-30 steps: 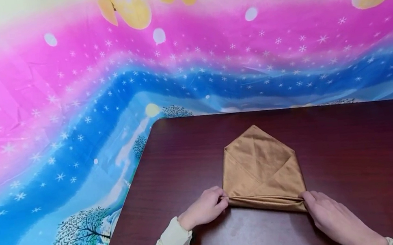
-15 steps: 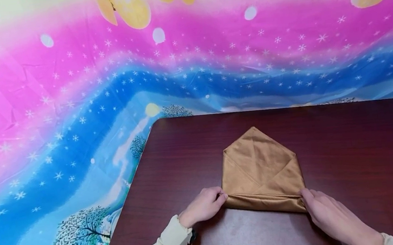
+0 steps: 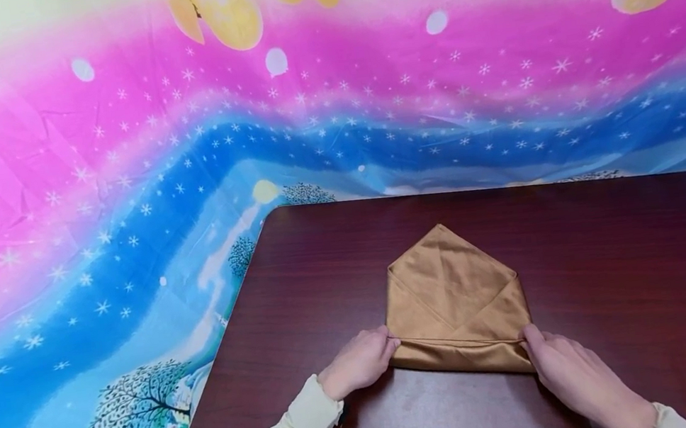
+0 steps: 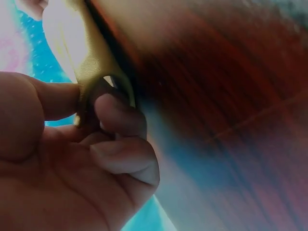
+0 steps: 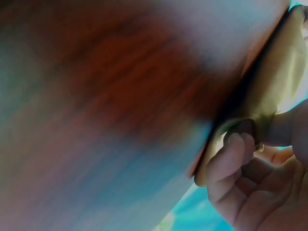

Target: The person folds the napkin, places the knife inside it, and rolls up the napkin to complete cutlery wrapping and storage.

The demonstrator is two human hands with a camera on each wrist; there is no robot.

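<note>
A golden-brown cloth napkin (image 3: 455, 293), folded into a house-like shape with a point at the far end, lies on the dark wooden table (image 3: 632, 264). Its near edge is turned up into a loose roll across the front. At the roll's left end my left hand (image 3: 361, 360) pinches the fabric between thumb and fingers. My right hand (image 3: 583, 370) pinches the right end the same way. Both wrist views show the napkin (image 4: 91, 53) looped over curled fingers, with the thumb pressing it from outside; some fingertips are hidden inside the loop.
Behind and to the left of the table hangs a printed backdrop cloth (image 3: 327, 87) in pink and blue with snowflakes and trees. The table's left edge runs beyond my left sleeve (image 3: 292, 427).
The turned-up front edge has rolled farther from me and now lies as a fuller band. Both hands have shifted only slightly, keeping their pinch; the napkin's far point sits a little nearer.
</note>
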